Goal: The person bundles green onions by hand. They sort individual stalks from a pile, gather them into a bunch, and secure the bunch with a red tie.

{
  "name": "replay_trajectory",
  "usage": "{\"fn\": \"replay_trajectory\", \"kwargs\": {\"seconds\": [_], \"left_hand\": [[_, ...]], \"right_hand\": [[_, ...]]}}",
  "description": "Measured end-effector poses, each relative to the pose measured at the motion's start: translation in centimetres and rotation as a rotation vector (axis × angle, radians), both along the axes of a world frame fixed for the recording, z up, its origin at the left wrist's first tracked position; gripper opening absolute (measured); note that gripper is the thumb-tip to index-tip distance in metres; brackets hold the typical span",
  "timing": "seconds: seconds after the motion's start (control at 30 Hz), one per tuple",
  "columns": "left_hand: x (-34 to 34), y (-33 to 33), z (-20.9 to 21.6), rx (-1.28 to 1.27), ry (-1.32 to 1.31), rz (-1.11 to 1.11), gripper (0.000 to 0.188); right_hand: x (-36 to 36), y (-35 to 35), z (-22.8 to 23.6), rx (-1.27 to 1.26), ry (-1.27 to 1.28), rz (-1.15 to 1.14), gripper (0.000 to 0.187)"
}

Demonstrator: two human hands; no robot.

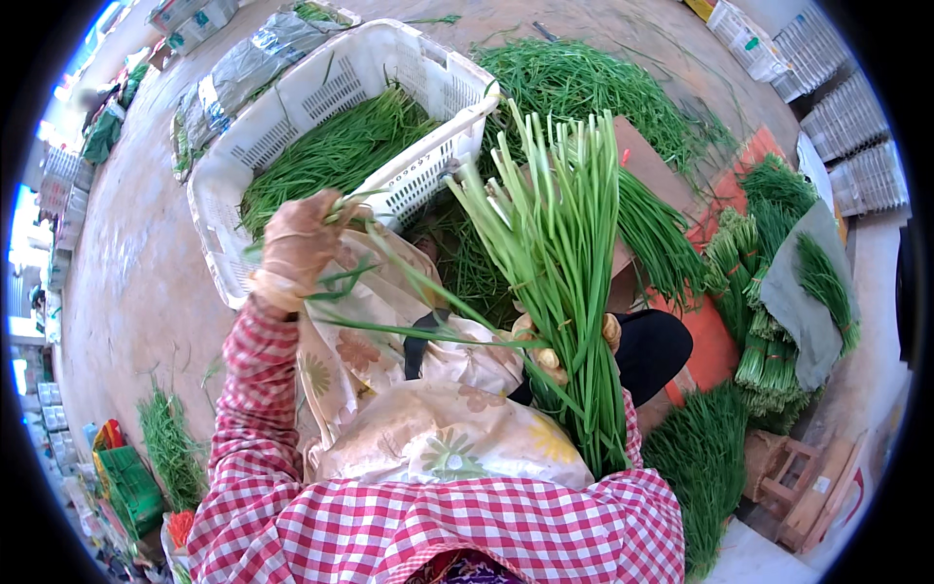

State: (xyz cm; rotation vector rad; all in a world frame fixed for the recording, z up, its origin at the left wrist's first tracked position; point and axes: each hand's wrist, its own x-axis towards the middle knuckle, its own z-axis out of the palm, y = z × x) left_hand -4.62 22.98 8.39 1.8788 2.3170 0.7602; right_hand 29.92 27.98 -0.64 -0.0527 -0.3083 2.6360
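A thick bunch of garlic chives (559, 253) stands tilted over my lap, pale stalk ends upward and green leaves below. My right hand (549, 364) is wrapped round its middle; the bunch hides much of that hand. To the left, my left hand (304, 243) is closed on a few chive blades at the near side of a white plastic crate (222, 195). Pale bands circle the left wrist. Loose blades (418, 333) stretch between the two hands. Inside the crate lies a layer of green chives (336, 146). A flowered apron (448, 428) covers my lap.
A large heap of loose chives (584, 83) lies on the floor beyond the crate. At right, tied bundles (769, 360) are stacked beside a grey cloth (798, 292), near a small wooden stool (783, 477). White crates (844, 117) stand along the far right.
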Motion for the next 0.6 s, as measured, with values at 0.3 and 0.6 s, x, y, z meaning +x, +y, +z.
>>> {"fn": "replay_trajectory", "kwargs": {"seconds": [0.3,0.6], "left_hand": [[6.6,-3.3,1.6,0.186,-0.304,-0.146,0.037],[14.2,-0.2,-0.9,0.153,-0.36,-0.307,0.022]], "right_hand": [[-0.2,-0.7,1.6,-0.062,-0.048,-0.073,0.077],[-0.7,-0.6,2.4,-0.006,-0.021,0.025,0.082]]}}
